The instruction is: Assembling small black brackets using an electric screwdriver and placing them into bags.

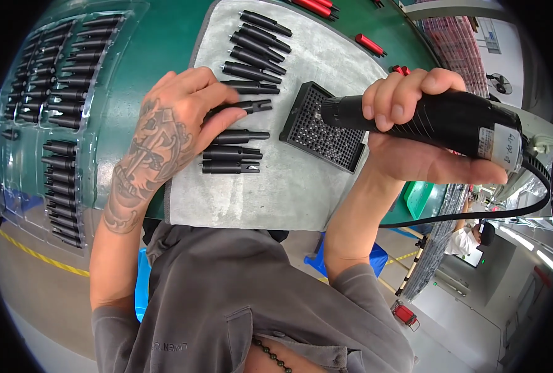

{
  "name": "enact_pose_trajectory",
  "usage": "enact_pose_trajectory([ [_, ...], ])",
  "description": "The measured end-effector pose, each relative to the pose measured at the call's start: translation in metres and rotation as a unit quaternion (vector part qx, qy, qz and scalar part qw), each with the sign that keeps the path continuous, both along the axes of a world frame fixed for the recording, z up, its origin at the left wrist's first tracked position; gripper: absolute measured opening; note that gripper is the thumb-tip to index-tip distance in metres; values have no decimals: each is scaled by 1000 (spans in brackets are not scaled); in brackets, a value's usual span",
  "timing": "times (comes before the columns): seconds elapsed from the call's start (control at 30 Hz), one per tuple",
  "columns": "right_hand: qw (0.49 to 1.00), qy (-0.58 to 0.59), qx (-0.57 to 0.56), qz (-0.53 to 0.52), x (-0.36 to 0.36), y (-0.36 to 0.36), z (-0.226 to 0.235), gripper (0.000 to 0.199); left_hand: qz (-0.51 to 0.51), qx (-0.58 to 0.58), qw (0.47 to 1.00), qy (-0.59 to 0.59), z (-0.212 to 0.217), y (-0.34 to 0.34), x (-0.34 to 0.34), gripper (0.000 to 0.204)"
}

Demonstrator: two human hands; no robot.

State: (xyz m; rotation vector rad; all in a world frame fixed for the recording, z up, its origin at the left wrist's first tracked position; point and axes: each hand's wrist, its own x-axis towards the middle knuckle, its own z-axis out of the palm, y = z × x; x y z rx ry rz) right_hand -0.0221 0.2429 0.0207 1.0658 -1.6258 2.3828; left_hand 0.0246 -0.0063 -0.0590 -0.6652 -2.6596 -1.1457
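- Holding a black electric screwdriver [426,121], the right hand [413,133] was closed around its body, the tip over a black perforated screw tray [323,130].
- The left hand [177,124] pinched one black pen-shaped part [248,106] on the grey mat [270,193].
- Ten similar parts lay in a column there; which were finished could not be told.
- Many more waited in clear trays [65,81] at the left.
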Motion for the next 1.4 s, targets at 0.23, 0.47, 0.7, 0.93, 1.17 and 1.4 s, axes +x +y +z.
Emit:
enact_pose_trajectory([
  [0.23,996,60,54,46,-2,-7,30,110,0,30,999,34,-5,-2,-1,16],
  [0.47,997,13,27,70,9,-51,21,106,-10,40,998,37,-12,-4,-5,15],
  [0.7,994,-9,32,102,12,-66,10,106,-17,50,998,31,-17,-6,-8,16],
  [0.93,991,-8,49,122,7,-70,6,104,-17,59,998,36,-20,-5,-8,16],
  [1.17,986,37,9,160,-7,-75,-5,125,-24,56,998,31,-18,-2,-10,16],
  [1.4,993,4,21,113,8,-43,17,97,-7,67,998,16,-14,-1,-7,16],
])
